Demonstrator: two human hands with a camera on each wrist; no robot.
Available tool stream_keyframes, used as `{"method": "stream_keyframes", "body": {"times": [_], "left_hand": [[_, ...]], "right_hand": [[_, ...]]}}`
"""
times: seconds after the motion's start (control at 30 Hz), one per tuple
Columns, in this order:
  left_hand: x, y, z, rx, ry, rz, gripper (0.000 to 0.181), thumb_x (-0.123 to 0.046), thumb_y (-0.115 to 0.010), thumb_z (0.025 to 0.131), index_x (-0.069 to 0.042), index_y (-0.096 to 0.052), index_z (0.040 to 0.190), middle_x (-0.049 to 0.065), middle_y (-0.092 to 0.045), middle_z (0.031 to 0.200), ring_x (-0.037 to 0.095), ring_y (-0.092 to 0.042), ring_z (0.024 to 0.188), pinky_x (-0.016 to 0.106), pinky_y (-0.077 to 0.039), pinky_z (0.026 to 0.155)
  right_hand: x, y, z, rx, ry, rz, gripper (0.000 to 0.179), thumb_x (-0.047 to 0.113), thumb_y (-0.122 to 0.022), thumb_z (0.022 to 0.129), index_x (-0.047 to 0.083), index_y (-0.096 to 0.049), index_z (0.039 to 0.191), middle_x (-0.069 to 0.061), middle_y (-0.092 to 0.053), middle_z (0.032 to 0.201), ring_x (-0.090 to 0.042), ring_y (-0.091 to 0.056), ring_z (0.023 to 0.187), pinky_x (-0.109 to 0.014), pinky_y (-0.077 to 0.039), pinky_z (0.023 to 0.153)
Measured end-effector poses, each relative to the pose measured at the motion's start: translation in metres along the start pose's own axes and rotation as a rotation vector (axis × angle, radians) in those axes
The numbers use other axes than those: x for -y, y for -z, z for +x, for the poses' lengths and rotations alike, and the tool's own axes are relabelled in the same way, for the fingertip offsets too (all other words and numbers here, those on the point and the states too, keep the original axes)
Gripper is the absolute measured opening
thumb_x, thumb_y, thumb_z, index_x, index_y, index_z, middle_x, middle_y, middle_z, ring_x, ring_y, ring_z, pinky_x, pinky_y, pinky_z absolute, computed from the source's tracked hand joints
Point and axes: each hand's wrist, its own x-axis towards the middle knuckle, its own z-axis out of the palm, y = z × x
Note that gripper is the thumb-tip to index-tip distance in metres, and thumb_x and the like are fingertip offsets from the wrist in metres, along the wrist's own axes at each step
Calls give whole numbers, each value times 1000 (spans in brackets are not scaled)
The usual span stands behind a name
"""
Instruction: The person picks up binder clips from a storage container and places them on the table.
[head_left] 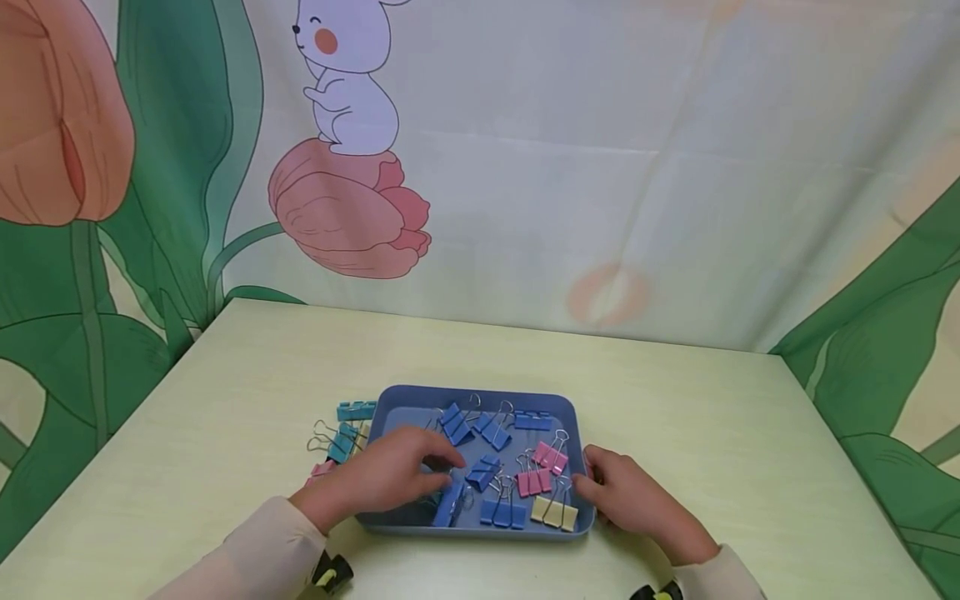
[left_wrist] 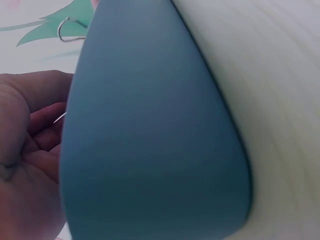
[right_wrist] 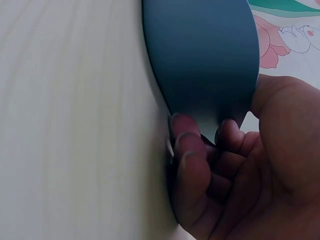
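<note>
Flower-printed cloth (head_left: 525,167) behind pale table (head_left: 712,433); lower centre, blue clip (head_left: 450,505) just beside left fingers (head_left: 446,451), grip unclear; right fingers (right_wrist: 194,172) grasping tray (head_left: 525,401).

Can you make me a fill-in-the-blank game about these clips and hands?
1. The tray shows ____ pink clips inside it.
2. The left hand reaches over the tray, while the tray's edge is gripped by the ____ hand.
3. Teal clips outside the tray lie nearer the ____ hand.

Missing words: two; right; left.
</note>
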Motion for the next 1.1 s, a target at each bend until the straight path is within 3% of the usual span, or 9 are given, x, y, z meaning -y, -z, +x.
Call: {"method": "stream_keyframes", "body": {"times": [0.17, 0.37, 0.57, 0.67, 0.87, 1.1], "left_hand": [[2, 4, -4, -44, -38, -53, 22, -12, -66, 91, -8, -71, 111, 5, -72, 107, 14, -67, 95, 36, -57, 84], [1, 11, -7, -96, -59, -39, 20, -15, -67, 91, -12, -72, 110, 2, -72, 104, 10, -67, 93, 28, -56, 82], [-5, 18, -12, -162, -86, -38, 21, -14, -67, 90, -17, -72, 110, -1, -71, 106, 7, -65, 93, 33, -56, 84], [-8, 21, -14, -186, -95, -56, 22, -15, -68, 90, -19, -71, 111, -2, -71, 106, 6, -65, 93, 30, -56, 83], [-9, 24, -15, -197, -50, -123, 20, -18, -67, 91, -20, -71, 111, 0, -71, 109, 6, -65, 93, 20, -54, 80], [-9, 34, -19, -230, -19, -150, 20, -18, -68, 90, -23, -71, 110, -4, -70, 108, 7, -66, 94, 21, -55, 82]], "right_hand": [[0, 0, 0, -4, -2, -3, 15, 20, -57, 94, 9, -51, 85, -4, -54, 66, -16, -52, 51, -29, -45, 46], [-1, 0, 0, -3, 0, -1, 16, 20, -57, 95, 9, -50, 85, -4, -54, 66, -16, -51, 51, -29, -45, 46], [0, -1, 1, 2, -8, 8, 15, 20, -57, 95, 9, -51, 86, -5, -54, 66, -16, -51, 51, -29, -45, 46], [0, -1, 2, -4, -15, 0, 15, 21, -57, 95, 10, -51, 86, -4, -54, 67, -16, -51, 52, -29, -45, 46], [0, -2, 2, -4, -15, -1, 15, 21, -57, 95, 10, -51, 86, -5, -54, 67, -16, -51, 52, -29, -45, 46], [1, -1, 1, 4, -27, 9, 16, 22, -58, 94, 10, -52, 87, -5, -55, 69, -17, -52, 53, -30, -45, 47]]}}
